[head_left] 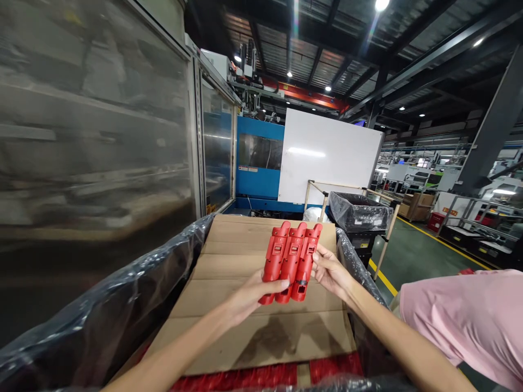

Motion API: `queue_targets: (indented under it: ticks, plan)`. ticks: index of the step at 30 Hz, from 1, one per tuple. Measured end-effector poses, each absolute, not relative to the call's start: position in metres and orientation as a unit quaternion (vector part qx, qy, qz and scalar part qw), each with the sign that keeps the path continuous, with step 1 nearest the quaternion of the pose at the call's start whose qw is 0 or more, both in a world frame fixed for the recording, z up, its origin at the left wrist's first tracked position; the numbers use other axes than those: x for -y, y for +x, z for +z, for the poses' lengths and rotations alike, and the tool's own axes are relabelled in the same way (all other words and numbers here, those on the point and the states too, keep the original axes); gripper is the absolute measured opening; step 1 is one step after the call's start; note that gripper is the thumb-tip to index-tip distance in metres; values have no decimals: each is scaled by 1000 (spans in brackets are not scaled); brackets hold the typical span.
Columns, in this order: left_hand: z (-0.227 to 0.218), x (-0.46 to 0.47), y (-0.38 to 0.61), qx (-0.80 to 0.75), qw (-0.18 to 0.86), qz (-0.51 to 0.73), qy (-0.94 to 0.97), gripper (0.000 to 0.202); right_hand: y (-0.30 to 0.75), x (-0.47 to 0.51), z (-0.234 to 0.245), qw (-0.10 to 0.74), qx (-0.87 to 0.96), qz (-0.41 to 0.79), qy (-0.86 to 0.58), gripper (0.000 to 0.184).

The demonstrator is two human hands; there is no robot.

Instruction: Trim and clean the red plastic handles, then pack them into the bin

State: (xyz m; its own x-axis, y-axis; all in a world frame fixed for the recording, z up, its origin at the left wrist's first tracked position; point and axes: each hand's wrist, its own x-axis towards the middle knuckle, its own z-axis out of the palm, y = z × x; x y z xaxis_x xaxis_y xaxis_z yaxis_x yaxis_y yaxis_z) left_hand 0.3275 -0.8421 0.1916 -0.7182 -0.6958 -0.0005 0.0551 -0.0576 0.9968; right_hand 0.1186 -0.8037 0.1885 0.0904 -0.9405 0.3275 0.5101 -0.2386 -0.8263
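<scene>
Three red plastic housings [291,261] stand side by side in the air above a cardboard sheet [229,267]. Each is a long rounded shell with small square openings and holes. My left hand [255,294] is closed round their lower left end, with the thumb laid across the front. On the right, my right hand [330,269] pinches the edge of the rightmost housing at mid-height. The fingers behind the housings are hidden. Beneath the sheet's near edge, more red plastic parts [253,379] show in a row.
Dark plastic film [122,288] lines the bin walls around the cardboard. A machine with a large window [102,120] rises at left. Beyond are a white board [327,158] and a black crate [362,211] in a pipe frame. A person in a pink shirt [466,310] is close at right.
</scene>
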Motion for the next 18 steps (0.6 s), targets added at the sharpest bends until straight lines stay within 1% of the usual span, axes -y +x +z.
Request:
queue_targets:
  ticks: [8,15,18]
  plan:
    - [192,842,326,641,286,-659,270,61,120,801,191,582,-227,-629,-463,33]
    - [186,848,327,666,317,-610,290,42,118,806,182,582,-241,-631,-453,32]
    - [186,849,327,671,323,-594,305,40,117,810,176,584,-248,-630,-448,30]
